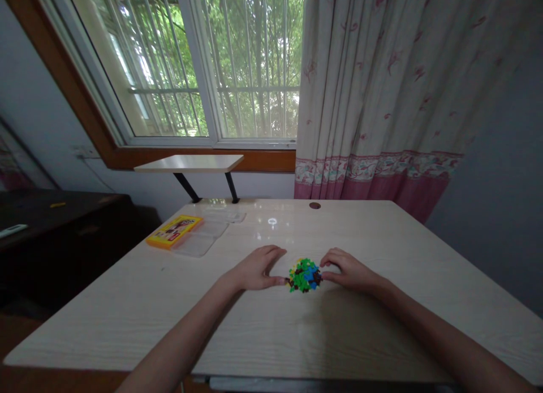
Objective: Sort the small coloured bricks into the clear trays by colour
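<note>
A small heap of plastic building pieces [304, 275], mostly green with blue, yellow and dark brown ones, lies on the pale wooden desk in front of me. My left hand [262, 267] rests at the heap's left side, fingers apart, with the thumb tip at its edge. On the other side, my right hand [344, 268] has its thumb and curled fingers at the right edge, with a gap between them. Neither hand shows a piece held in it. The undersides of both hands are hidden.
A yellow box [175, 232] and a clear plastic case [201, 238] lie at the desk's [254, 331] back left. Behind them stands a raised shelf [190, 163] on black legs. A dark cabinet [63, 212] is on the left; a curtain [373, 99] hangs behind the desk.
</note>
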Tool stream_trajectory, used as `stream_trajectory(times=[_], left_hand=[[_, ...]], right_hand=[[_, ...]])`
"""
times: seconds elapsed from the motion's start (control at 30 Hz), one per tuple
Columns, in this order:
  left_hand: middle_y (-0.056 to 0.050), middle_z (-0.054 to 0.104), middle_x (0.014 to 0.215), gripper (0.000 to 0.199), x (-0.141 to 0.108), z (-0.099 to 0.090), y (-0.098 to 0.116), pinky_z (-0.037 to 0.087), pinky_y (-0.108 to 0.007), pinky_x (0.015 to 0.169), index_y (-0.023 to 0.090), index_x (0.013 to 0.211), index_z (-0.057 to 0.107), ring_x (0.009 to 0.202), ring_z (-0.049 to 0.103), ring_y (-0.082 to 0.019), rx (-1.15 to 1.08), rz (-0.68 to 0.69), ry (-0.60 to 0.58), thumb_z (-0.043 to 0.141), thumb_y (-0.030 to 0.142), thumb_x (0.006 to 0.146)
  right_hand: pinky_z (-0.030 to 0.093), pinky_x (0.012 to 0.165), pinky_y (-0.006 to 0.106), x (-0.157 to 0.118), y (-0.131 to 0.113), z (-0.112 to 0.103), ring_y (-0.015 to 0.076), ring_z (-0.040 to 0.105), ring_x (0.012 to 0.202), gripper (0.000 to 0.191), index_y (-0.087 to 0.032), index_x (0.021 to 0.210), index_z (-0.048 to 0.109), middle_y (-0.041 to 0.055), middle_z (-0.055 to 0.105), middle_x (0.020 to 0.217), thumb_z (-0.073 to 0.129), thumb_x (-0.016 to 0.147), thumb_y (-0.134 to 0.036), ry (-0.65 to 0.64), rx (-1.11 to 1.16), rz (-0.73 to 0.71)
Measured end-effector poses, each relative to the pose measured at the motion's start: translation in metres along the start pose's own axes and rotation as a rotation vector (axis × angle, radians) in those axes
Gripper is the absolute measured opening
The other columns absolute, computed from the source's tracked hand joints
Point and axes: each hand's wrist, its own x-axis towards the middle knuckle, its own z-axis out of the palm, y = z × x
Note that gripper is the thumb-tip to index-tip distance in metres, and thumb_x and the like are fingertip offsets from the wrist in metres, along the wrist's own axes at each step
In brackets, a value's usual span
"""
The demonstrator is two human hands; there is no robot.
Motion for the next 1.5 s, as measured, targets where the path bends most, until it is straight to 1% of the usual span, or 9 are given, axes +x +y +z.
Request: stream_trajectory(times=[0.1,0.3,0.53,0.67,0.77,0.9,1.1,1.3,1.5], left_hand=[[-0.012,0.050,0.116,0.054,-0.008,-0.015,-0.011,0.037,-0.036,0.090,0.016,0.118,0.047,0.105,0.047,-0.023,0.042,-0.058,0.033,0.043,0.052,0.078],[-0.010,0.054,0.112,0.046,-0.039,-0.051,-0.056,0.038,-0.036,0.090,0.016,0.109,0.054,0.102,0.049,-0.023,0.214,-0.367,0.154,0.040,0.048,0.079],[-0.010,0.054,0.115,0.050,-0.082,-0.070,-0.113,0.035,-0.040,0.092,0.016,0.106,0.058,0.109,0.046,-0.026,0.414,-0.640,0.225,0.030,0.049,0.081],[-0.012,0.050,0.120,0.047,-0.082,-0.078,-0.143,0.031,-0.041,0.095,0.013,0.112,0.054,0.113,0.042,-0.027,0.482,-0.690,0.189,0.025,0.038,0.084],[-0.012,0.039,0.132,0.047,-0.074,-0.080,-0.155,0.022,-0.055,0.097,0.015,0.123,0.043,0.124,0.028,-0.029,0.551,-0.738,0.134,0.022,0.031,0.084],[-0.012,0.030,0.137,0.048,-0.063,-0.076,-0.164,0.010,-0.063,0.095,0.017,0.131,0.031,0.128,0.019,-0.028,0.570,-0.746,0.075,0.018,0.031,0.086],[-0.016,0.022,0.140,0.050,-0.056,-0.065,-0.172,0.014,-0.059,0.097,0.013,0.134,0.024,0.129,0.018,-0.028,0.428,-0.769,-0.009,0.015,0.029,0.087],[-0.016,0.021,0.140,0.051,-0.050,-0.058,-0.165,0.020,-0.047,0.100,0.010,0.134,0.023,0.129,0.018,-0.027,0.402,-0.784,-0.008,0.018,0.030,0.087],[-0.017,0.022,0.139,0.051,-0.037,-0.044,-0.141,0.022,-0.051,0.097,0.011,0.133,0.026,0.128,0.019,-0.029,0.394,-0.813,0.056,0.018,0.031,0.087]], right_hand=[[0.042,0.075,0.029,0.005,0.003,-0.003,0.0161,0.053,0.081,0.021,-0.018,0.088,0.059,0.0061,0.059,0.085,0.047,0.082,-0.034,0.040,-0.005,0.020],[0.042,0.078,0.030,0.039,0.008,-0.003,0.0160,0.053,0.084,0.017,-0.017,0.090,0.058,0.0061,0.060,0.087,0.047,0.081,-0.025,0.039,-0.063,-0.082],[0.038,0.088,0.032,0.132,0.003,0.026,0.0190,0.051,0.097,0.025,-0.012,0.099,0.058,0.0104,0.059,0.099,0.051,0.077,-0.021,-0.072,-0.181,-0.254],[0.036,0.091,0.034,0.192,-0.012,0.055,0.0216,0.048,0.105,0.034,-0.009,0.108,0.053,0.0135,0.055,0.109,0.053,0.075,-0.020,-0.117,-0.226,-0.225],[0.034,0.094,0.034,0.225,-0.027,0.075,0.0223,0.044,0.111,0.043,-0.007,0.116,0.045,0.0159,0.049,0.119,0.052,0.077,-0.022,-0.109,-0.227,-0.210],[0.031,0.097,0.037,0.246,-0.040,0.098,0.0250,0.035,0.120,0.050,-0.008,0.123,0.038,0.0161,0.037,0.131,0.051,0.078,-0.025,-0.098,-0.236,-0.177],[0.037,0.089,0.046,0.254,-0.045,0.117,0.0306,0.042,0.112,0.052,-0.019,0.124,0.036,0.0111,0.038,0.131,0.052,0.078,-0.035,-0.071,-0.257,-0.097],[0.040,0.084,0.044,0.255,-0.045,0.112,0.0271,0.043,0.108,0.046,-0.021,0.122,0.038,0.0119,0.045,0.122,0.049,0.079,-0.036,-0.015,-0.287,-0.064],[0.041,0.080,0.039,0.244,-0.041,0.099,0.0246,0.045,0.103,0.032,-0.018,0.109,0.048,0.0117,0.047,0.114,0.046,0.082,-0.034,0.021,-0.326,-0.054]])
